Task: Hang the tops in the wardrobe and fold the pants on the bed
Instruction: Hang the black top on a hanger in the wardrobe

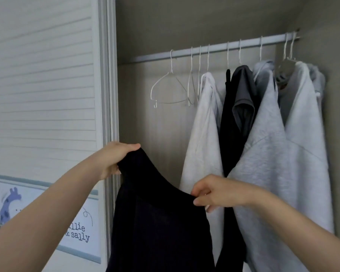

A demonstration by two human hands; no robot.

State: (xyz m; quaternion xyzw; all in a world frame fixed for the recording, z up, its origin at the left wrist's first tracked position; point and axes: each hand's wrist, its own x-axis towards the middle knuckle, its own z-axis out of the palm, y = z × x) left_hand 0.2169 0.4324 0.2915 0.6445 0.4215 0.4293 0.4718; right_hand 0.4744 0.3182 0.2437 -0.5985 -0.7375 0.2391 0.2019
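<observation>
You are holding a black top (161, 222) up in front of the open wardrobe (165, 20), one hand at each end of its upper edge. Your left hand (114, 160) grips the higher, left end with fingers curled over the cloth; your right hand (214, 192) pinches the lower, right end between thumb and fingertips. So the edge runs from upper left down to lower right, and the rest of the top hangs straight below it, out of view at the bottom.

The relation that matters is between this edge and the empty hanger (168, 89) on the rail (214, 48). That hanger hangs well above the top and slightly right of your left hand, at the left end of the row, with more bare hangers just beside it on the right. Its hook is up on the rail and its shoulders spread left to right, roughly in line with the edge you hold, only higher and farther in.

Your left hand looks nearer to it than your right. My guess is one hand must let go to fetch the hanger while the other keeps the top up.

Right of the bare hangers, a white top (202, 134), a dark one (236, 118) and grey tops (273, 154) already hang, the nearest just behind your right hand.
</observation>
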